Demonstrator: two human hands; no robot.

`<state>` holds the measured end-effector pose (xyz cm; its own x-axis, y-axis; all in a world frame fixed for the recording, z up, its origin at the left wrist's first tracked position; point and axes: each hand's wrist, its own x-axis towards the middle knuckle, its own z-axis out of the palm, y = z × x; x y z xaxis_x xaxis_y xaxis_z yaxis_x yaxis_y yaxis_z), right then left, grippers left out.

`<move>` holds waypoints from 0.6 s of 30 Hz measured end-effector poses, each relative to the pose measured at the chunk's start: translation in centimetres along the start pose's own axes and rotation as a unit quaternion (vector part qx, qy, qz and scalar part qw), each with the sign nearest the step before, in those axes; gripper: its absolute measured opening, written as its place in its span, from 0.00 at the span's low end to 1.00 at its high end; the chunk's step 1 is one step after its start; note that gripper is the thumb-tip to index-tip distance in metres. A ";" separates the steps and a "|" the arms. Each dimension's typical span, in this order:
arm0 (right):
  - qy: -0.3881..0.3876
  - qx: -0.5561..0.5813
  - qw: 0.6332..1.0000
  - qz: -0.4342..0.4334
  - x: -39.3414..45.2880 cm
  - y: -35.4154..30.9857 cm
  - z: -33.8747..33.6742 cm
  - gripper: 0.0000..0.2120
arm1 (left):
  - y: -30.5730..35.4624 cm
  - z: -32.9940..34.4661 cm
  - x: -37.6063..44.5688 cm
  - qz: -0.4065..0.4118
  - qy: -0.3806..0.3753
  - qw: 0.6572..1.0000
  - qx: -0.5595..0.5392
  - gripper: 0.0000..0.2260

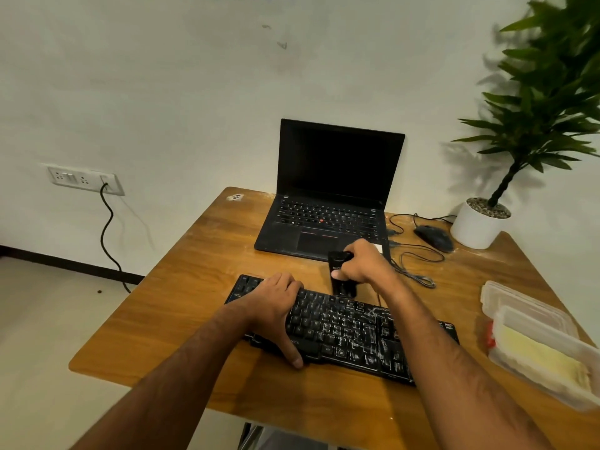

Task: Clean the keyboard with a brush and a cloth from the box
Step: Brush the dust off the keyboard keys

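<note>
Head view: left hand [276,306] flat on keyboard [350,332] left edge; right hand [363,261] grips black, probably brush [342,280].

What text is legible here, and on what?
Nothing reads cleanly.
Keyboard keycaps: legends too smeared to read.
Laptop keys: too small to read.
Black brush in the right hand: pale marking, blurred.
Sticker at the table's far corner: unreadable.
</note>
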<state>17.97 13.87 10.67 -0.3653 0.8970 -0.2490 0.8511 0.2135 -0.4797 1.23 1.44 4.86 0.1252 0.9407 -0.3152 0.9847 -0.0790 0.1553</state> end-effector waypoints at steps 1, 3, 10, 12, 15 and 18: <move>0.009 -0.039 0.999 0.011 -0.3 0.0 -0.7 0.23 | 0.0 0.0 0.0 -0.001 0.001 1.000 -0.003 0.65; 0.039 -0.040 0.998 0.003 -0.6 -0.1 -1.6 0.24 | -0.1 0.0 0.1 0.000 -0.001 1.000 -0.007 0.65; 0.032 0.121 0.990 -0.068 -1.7 -0.1 1.2 0.14 | 0.0 0.1 -0.1 -0.004 0.003 1.000 0.002 0.64; 0.032 0.094 0.994 -0.039 -1.6 0.7 0.8 0.14 | 0.0 0.0 -0.1 -0.004 0.002 1.000 -0.001 0.64; 0.043 0.005 0.999 -0.008 -2.3 1.0 -0.8 0.19 | -0.1 0.0 0.0 -0.004 0.001 1.000 -0.006 0.64; 0.077 0.027 0.995 -0.061 -2.9 -0.3 -0.8 0.19 | -0.1 0.1 0.0 -0.001 0.003 1.000 -0.006 0.64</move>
<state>19.05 11.48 12.23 -0.3988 0.9153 -0.0570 0.7816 0.3067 -0.5432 1.13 1.42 4.79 0.1233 0.9425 -0.3107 0.9833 -0.0737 0.1666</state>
